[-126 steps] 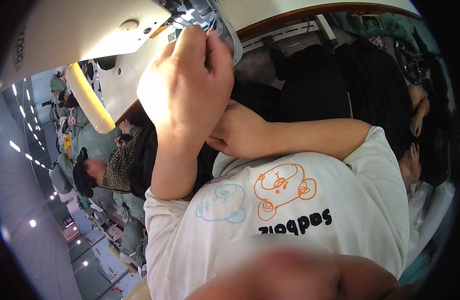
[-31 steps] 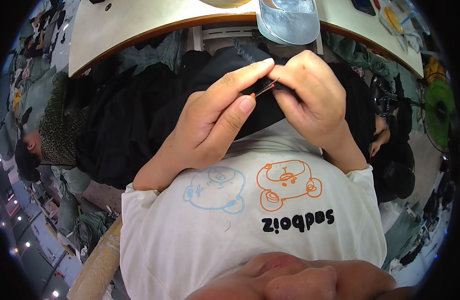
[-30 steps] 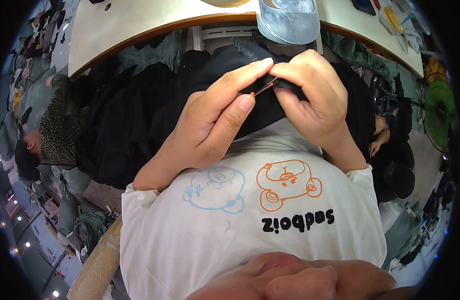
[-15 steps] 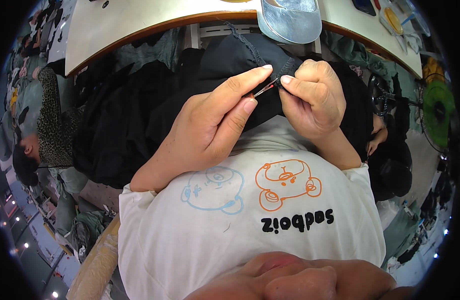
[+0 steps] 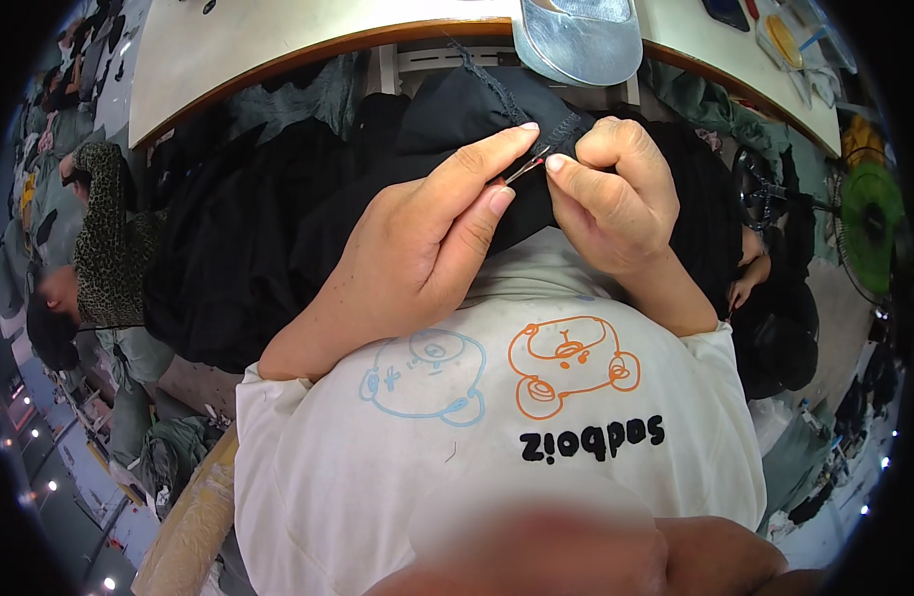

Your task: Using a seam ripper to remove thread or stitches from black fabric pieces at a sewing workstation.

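A seam ripper (image 5: 525, 171) with a thin metal shaft and a small red tip is pinched in my left hand (image 5: 417, 233); its handle is hidden by the fingers. My left forefinger rests on the black garment (image 5: 452, 114). My right hand (image 5: 621, 194) is closed on the edge of that garment, its thumb beside the ripper's tip. A frayed, stitched seam (image 5: 492, 84) runs along the cloth above both hands. The dark fabric spreads across my lap and off to the left.
Ahead is a white table (image 5: 308, 22) with a brown edge. A shiny metal plate (image 5: 579, 45) juts over it. At the right stands a green fan (image 5: 871, 199). Co-workers sit at both sides, one in a leopard-print top (image 5: 114, 238). A wrapped roll (image 5: 189, 526) lies at lower left.
My right hand has shifted slightly left, its thumb lower on the cloth. More of the ripper's red tip shows. The co-worker at left has moved an arm.
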